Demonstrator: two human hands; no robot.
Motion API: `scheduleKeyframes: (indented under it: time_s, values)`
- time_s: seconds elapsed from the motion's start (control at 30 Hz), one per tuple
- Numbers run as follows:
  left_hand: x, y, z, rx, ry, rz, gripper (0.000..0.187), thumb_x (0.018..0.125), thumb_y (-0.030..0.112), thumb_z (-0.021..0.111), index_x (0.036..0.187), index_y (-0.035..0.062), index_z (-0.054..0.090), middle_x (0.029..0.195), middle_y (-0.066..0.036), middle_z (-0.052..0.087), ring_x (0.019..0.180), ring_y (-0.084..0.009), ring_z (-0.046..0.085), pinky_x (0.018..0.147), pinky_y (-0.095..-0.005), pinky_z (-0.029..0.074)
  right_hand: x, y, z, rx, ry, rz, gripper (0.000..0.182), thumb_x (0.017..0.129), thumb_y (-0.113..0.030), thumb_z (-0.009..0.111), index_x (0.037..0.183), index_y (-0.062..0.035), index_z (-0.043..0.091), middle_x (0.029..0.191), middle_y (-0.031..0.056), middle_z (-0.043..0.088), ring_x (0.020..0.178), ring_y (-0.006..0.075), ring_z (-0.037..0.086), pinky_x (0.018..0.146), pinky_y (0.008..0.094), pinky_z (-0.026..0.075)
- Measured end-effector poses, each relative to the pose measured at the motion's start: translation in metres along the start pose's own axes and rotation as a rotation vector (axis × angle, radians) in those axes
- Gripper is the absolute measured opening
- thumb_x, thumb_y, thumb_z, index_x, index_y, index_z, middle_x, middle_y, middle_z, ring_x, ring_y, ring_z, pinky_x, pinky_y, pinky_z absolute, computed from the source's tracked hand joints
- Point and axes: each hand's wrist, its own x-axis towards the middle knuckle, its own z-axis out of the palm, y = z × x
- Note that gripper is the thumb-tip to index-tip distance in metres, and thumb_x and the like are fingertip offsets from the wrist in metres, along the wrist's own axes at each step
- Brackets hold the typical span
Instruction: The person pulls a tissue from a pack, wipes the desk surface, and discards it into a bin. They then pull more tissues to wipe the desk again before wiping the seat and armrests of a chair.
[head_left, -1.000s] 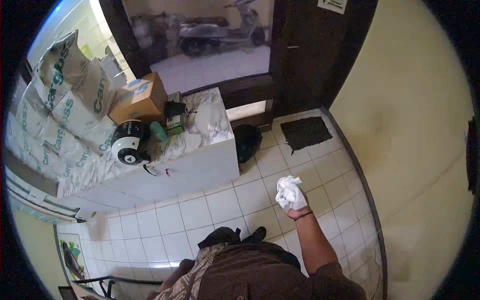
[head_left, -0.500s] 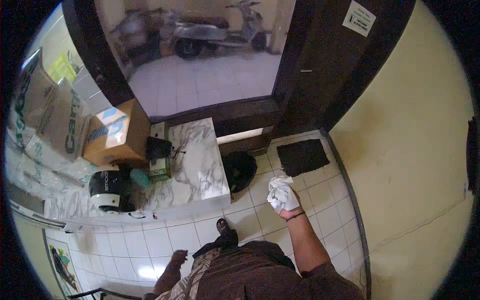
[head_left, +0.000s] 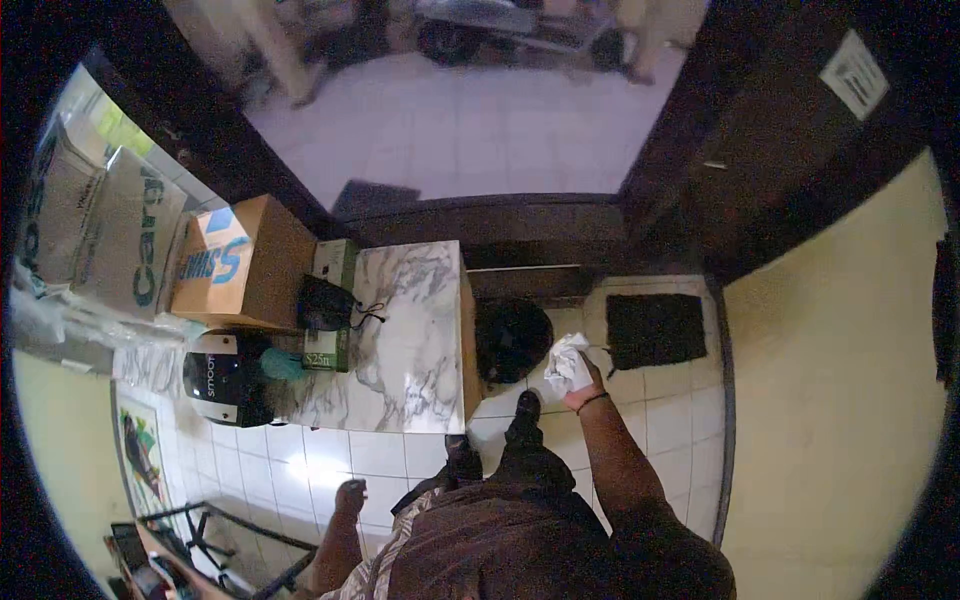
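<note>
The grey-veined white marble bench [head_left: 410, 330] carries, at left, a brown cardboard box [head_left: 240, 258] with blue lettering and a black-and-white helmet [head_left: 222, 378]. At right, a plain black mat [head_left: 656, 330] lies on white floor tiles [head_left: 400, 455] with dark grid lines; the far-right wall [head_left: 835, 400] is pale yellow. The right hand [head_left: 583, 398] holds crumpled white paper [head_left: 569, 364].

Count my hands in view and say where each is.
2: the right hand, near the dark floor mat, holding a crumpled white bundle; the left hand, over the tiles, below the marble-patterned counter in view.
</note>
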Motion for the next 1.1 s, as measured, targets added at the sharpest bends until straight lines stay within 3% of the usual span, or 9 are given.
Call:
scheduleKeyframes:
  time_s: [0.1,0.17,0.3,0.43,0.63,0.77,0.9,0.93,1.1]
  values:
    - [-0.049,-0.062,0.003,-0.407,-0.103,-0.164,0.03,0.088,0.03,0.07,0.104,0.0051,0.066,0.089,-0.008,0.067,0.073,-0.0175,0.065,0.06,-0.0329,0.056,0.041,-0.005,-0.061,0.086,0.129,0.139,0.018,0.093,-0.02,0.06,0.109,-0.0129,0.064,0.102,0.0052,0.066,0.093,0.0224,0.065,0.083,0.0396,0.053]
    - [-0.086,-0.069,0.046,0.786,0.004,0.369,0.038,0.087,0.035,0.071,0.106,0.0017,0.067,0.089,-0.01,0.068,0.075,-0.0186,0.066,0.065,-0.0334,0.056,0.064,-0.004,-0.066,-0.355,0.442,0.094,0.011,0.092,-0.023,0.062,0.098,-0.0143,0.065,0.086,0.0048,0.065,0.081,0.0223,0.064,0.074,0.0397,0.054]
    - [-0.177,-0.108,0.076,0.152,0.077,-0.317,0.048,0.09,0.039,0.068,0.112,-0.0037,0.065,0.098,-0.015,0.07,0.085,-0.0225,0.068,0.075,-0.0351,0.056,0.11,0.006,-0.092,-0.334,0.67,0.185,0.017,0.089,-0.028,0.066,0.079,-0.0156,0.058,0.064,0.0018,0.057,0.058,0.0212,0.059,0.051,0.0348,0.047]
    - [-0.23,-0.111,0.108,0.245,0.11,-0.36,0.049,0.091,0.039,0.067,0.113,-0.0043,0.065,0.101,-0.016,0.07,0.088,-0.0233,0.068,0.077,-0.0355,0.056,0.169,-0.004,-0.243,-0.486,0.854,0.375,0.057,0.092,-0.05,0.054,0.136,-0.0159,0.048,0.112,0.0156,0.063,0.1,0.0397,0.059,0.092,0.069,0.036]
    - [-0.267,-0.113,0.133,0.245,0.18,-0.392,0.051,0.092,0.04,0.066,0.115,-0.0052,0.064,0.104,-0.017,0.07,0.091,-0.0243,0.068,0.079,-0.0362,0.055,0.219,-0.006,-0.313,-0.989,0.561,0.524,0.052,0.097,-0.046,0.048,0.137,-0.0129,0.046,0.113,0.015,0.063,0.101,0.0313,0.058,0.087,0.0505,0.047]
    - [-0.272,-0.132,0.14,0.294,0.2,-0.36,0.051,0.093,0.04,0.065,0.116,-0.0058,0.063,0.106,-0.018,0.07,0.094,-0.025,0.068,0.081,-0.0366,0.055,0.209,0.005,-0.177,-0.674,1.257,0.255,0.049,0.096,-0.04,0.058,0.133,-0.009,0.051,0.113,0.015,0.061,0.096,0.0241,0.058,0.076,0.035,0.05]
    - [-0.27,-0.134,0.147,0.026,0.179,-0.505,0.051,0.095,0.04,0.062,0.116,-0.0063,0.064,0.11,-0.02,0.069,0.099,-0.0278,0.067,0.085,-0.0379,0.054,0.204,-0.018,-0.429,-1.431,0.611,0.339,0.035,0.095,-0.034,0.059,0.121,-0.0121,0.06,0.098,0.0159,0.061,0.078,0.0265,0.059,0.067,0.0396,0.05]
    - [-0.266,-0.141,0.146,0.017,0.167,-0.504,0.051,0.095,0.04,0.062,0.116,-0.0063,0.064,0.11,-0.02,0.069,0.099,-0.0278,0.067,0.085,-0.0379,0.054,0.182,-0.013,-0.278,-0.823,1.014,0.465,0.026,0.094,-0.033,0.058,0.11,-0.0134,0.063,0.091,0.0099,0.062,0.078,0.0234,0.06,0.068,0.0389,0.049]
    - [-0.237,-0.196,0.13,0.382,0.085,-0.235,0.033,0.094,0.027,0.059,0.111,0.0006,0.066,0.097,-0.018,0.071,0.091,-0.0227,0.068,0.081,-0.0384,0.053,0.111,0.029,-0.213,-1.323,0.954,0.617,0.018,0.093,-0.027,0.058,0.103,-0.0133,0.064,0.084,0.0056,0.064,0.079,0.0213,0.062,0.067,0.0403,0.05]
